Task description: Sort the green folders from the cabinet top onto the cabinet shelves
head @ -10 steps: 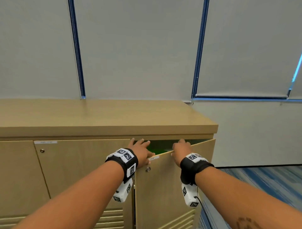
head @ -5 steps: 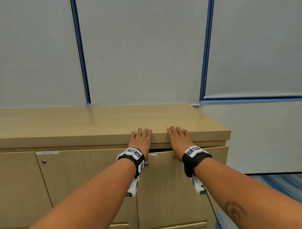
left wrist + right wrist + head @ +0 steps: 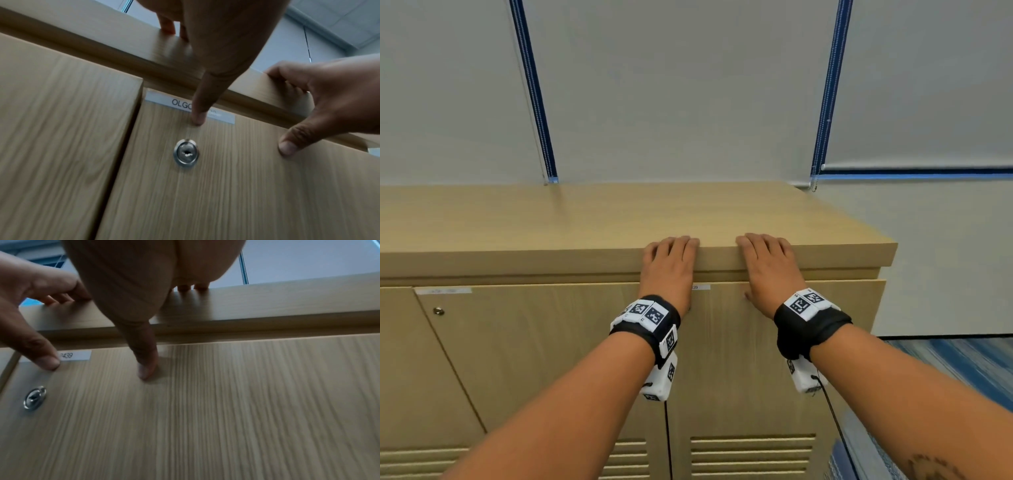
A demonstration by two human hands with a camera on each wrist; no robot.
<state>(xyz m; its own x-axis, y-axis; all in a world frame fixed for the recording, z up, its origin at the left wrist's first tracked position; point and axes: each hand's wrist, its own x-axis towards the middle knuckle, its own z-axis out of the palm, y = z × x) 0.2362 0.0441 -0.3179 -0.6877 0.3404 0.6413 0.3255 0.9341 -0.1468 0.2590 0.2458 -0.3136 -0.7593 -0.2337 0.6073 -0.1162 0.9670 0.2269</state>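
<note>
No green folder shows in any view. The wooden cabinet top (image 3: pixel 585 219) lies bare. My left hand (image 3: pixel 671 267) and right hand (image 3: pixel 767 267) lie flat side by side against the cabinet front, holding nothing. Their fingers rest over the front edge of the top. Both thumbs press on the closed right door (image 3: pixel 739 370). In the left wrist view the left thumb (image 3: pixel 198 116) touches the door's white label (image 3: pixel 179 102), just above the keyhole lock (image 3: pixel 186 153). The right wrist view has the right thumb (image 3: pixel 147 368) on the door panel (image 3: pixel 246 402).
A second closed door (image 3: pixel 524 359) with its own lock (image 3: pixel 438 311) stands to the left. Both doors have vent slots (image 3: pixel 750 455) low down. Grey blinds (image 3: pixel 681 89) hang behind the cabinet. Blue striped carpet (image 3: pixel 959 373) lies to the right.
One second ago the right door stood ajar with green showing inside. Both hands pushed it shut, then slid up until the fingers lay over the top's edge.
</note>
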